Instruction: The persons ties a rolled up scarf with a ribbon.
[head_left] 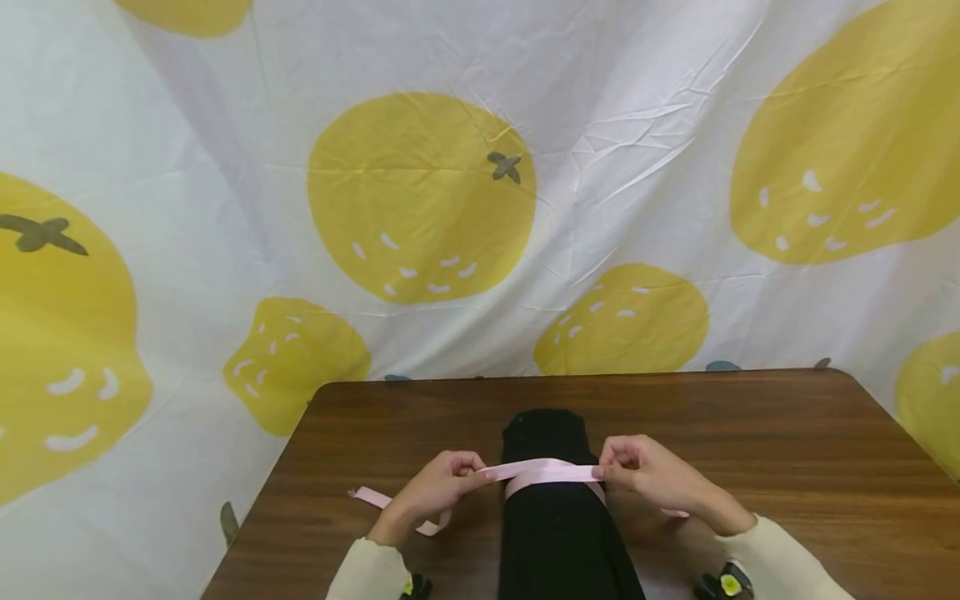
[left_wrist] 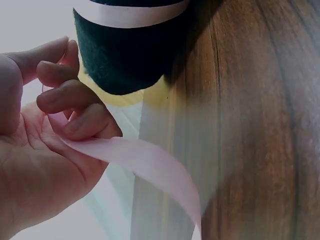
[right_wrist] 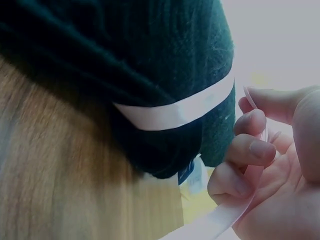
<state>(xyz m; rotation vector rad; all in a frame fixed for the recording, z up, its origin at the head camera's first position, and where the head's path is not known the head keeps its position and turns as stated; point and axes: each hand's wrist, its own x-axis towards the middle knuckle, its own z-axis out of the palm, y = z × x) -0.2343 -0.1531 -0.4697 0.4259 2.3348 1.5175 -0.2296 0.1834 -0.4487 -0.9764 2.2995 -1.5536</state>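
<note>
To the left of the black roll (head_left: 558, 542), a loose tail (head_left: 371, 497) of pink ribbon (head_left: 551, 474) is seen trailing over the tabletop (head_left: 795, 475). Between that tail and the roll, the left grip (head_left: 442, 485) is held just beside the roll's left side, clamped on the ribbon in a pinch; in the left wrist view, more of the ribbon is shown tucked under the curled fingers (left_wrist: 80, 97).

The roll itself is laid on the tabletop, its length pointing away from the person, and is encircled by the ribbon near its far end. On top of the roll the two strands are crossed and drawn out to either side; whether a knot has been formed there cannot be told.

Close against the roll's right side, the right grip (head_left: 652, 468) is likewise clamped on the ribbon, with a second tail (head_left: 675, 513) hanging below it.

The step in hand is judged to be the crossing of the strands in a tie around the roll. For the next move, one strand would need to be passed under the other and both pulled evenly, with the crossing kept centred on the roll so that slack is avoided.
</note>
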